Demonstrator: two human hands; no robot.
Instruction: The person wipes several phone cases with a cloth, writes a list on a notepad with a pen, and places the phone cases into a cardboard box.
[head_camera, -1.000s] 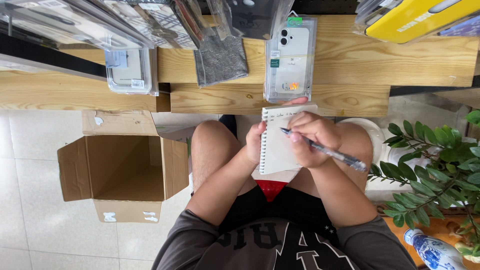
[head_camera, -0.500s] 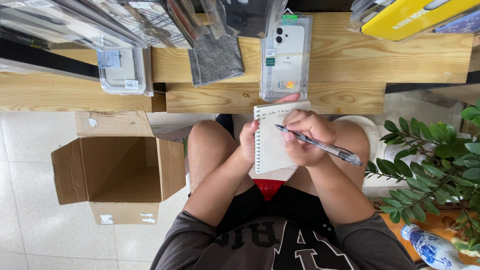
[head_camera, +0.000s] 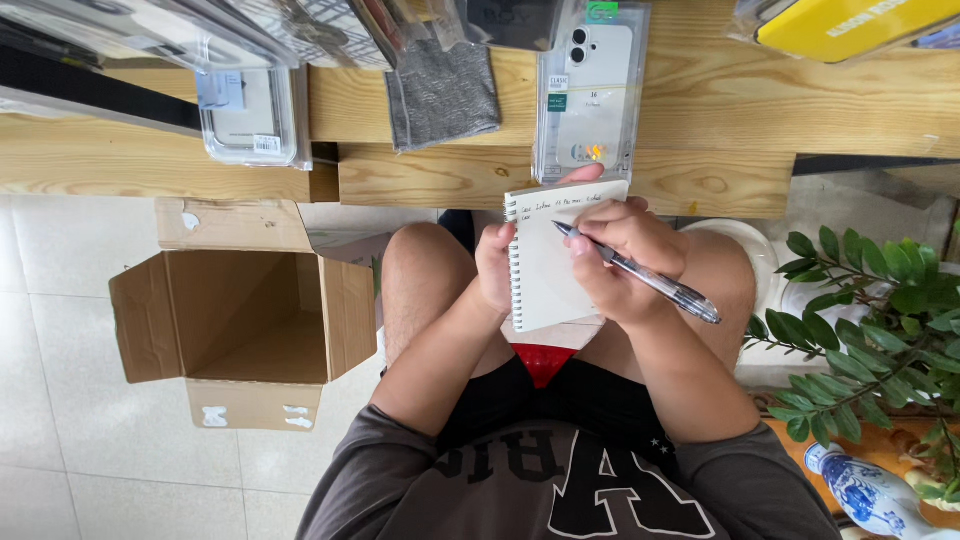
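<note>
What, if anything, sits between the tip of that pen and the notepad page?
Nothing visible does. The right hand holds the pen with its tip right at the notepad page, which the left hand steadies at the spiral edge. The page around the tip is bare, below a few handwritten lines.

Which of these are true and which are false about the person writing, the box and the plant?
1. The right hand holds a pen. True.
2. The left hand holds a spiral notebook. True.
3. The cardboard box on the floor is taped shut. False: its flaps are open.
4. The green plant is on the person's left. False: it is on the right.
5. A packaged phone case lies on the wooden table. True.
</note>
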